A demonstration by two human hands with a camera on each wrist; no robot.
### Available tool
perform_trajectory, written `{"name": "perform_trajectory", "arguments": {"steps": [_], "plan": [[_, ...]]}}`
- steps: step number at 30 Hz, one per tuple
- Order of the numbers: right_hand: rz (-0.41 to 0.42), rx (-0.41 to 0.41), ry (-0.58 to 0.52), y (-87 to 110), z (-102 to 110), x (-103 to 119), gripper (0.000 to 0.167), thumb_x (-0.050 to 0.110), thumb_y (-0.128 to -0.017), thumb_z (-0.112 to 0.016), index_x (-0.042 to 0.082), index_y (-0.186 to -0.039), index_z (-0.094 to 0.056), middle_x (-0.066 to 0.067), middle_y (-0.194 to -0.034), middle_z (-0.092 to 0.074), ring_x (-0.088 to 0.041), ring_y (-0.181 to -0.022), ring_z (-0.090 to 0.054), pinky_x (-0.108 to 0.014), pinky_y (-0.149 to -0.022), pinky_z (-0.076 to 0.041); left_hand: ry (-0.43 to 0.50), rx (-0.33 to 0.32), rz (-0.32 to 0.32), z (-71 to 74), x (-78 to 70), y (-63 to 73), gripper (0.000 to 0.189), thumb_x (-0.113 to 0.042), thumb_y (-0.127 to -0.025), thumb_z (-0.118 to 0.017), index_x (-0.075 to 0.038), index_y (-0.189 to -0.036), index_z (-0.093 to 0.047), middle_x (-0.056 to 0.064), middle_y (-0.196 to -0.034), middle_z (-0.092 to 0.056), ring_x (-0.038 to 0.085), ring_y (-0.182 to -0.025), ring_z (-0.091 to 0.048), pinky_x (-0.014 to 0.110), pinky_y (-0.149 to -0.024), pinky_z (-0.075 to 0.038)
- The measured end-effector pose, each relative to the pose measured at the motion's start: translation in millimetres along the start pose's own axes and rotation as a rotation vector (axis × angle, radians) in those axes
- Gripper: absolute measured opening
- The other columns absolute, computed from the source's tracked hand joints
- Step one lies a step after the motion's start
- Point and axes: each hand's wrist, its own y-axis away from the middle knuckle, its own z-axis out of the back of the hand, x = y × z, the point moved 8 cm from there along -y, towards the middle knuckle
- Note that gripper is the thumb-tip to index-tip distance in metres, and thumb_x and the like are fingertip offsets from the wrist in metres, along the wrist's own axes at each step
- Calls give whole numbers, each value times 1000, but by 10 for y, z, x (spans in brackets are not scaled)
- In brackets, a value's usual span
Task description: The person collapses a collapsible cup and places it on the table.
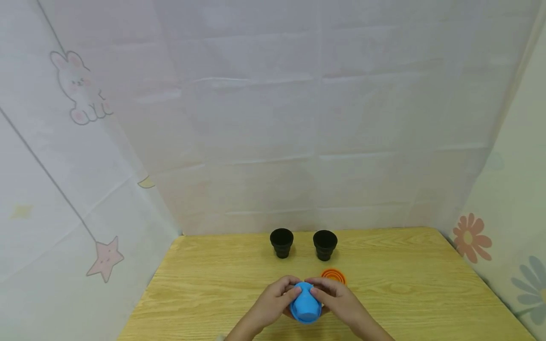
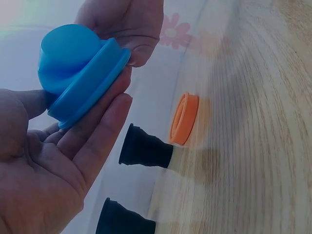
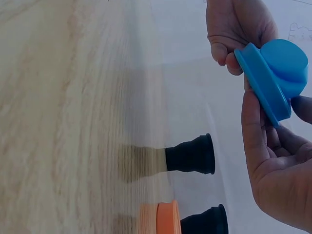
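A blue collapsible cup [image 1: 306, 307] is held between both hands above the near part of the table. Its base [image 2: 70, 46] points up in the left wrist view, and the wall is folded unevenly against the wide rim. My left hand [image 1: 273, 300] grips one side, with the thumb on the wall and fingers under the rim. On the opposite side my right hand [image 1: 341, 303] pinches the cup in the same way, as the right wrist view also shows. Just beyond the hands lies an orange collapsible cup [image 1: 334, 273], pressed flat into rings and partly covered by the right hand.
Two black collapsible cups stand extended farther back, a left one [image 1: 282, 243] and a right one [image 1: 325, 245]. The wooden table [image 1: 204, 284] meets a pale cloth backdrop [image 1: 264, 142] behind them, with printed cloth on both sides.
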Motion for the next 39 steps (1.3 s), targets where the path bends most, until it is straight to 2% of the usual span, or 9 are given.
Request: {"name": "perform_trajectory", "arguments": {"steps": [4, 13, 25, 39], "plan": [[0, 10, 4, 8, -10, 7, 50, 39, -102, -61, 3, -136, -61, -14, -125, -67, -26, -101, -66, -39, -74, -62, -14, 21, -6, -24, -7, 9, 40, -32, -107, -52, 0, -130, -57, 7, -108, -68, 19, -90, -70, 44, -70, -63], [39, -5, 19, 20, -18, 42, 45, 32, -102, -62, -1, -132, -62, -14, -118, -70, -24, -95, -69, -34, -67, -62, -42, 15, -20, -29, -8, 9, 32, -29, -106, -55, -3, -125, -60, 6, -105, -69, 17, -86, -71, 39, -65, -63], [62, -43, 90, 17, -24, 35, 38, 27, -101, -64, 0, -127, -65, -15, -114, -71, -24, -94, -70, -32, -67, -62, -51, 19, -17, -31, -9, 18, 28, -25, -106, -56, -3, -123, -60, 7, -103, -70, 18, -86, -71, 36, -62, -62], [55, -41, 90, 5, -19, 1, 37, 28, -101, -64, 1, -126, -66, -10, -109, -72, -21, -89, -69, -32, -64, -61, -60, 16, -3, -15, 15, -8, 25, -24, -105, -58, -4, -119, -63, 5, -99, -70, 17, -86, -71, 37, -62, -63]]}}
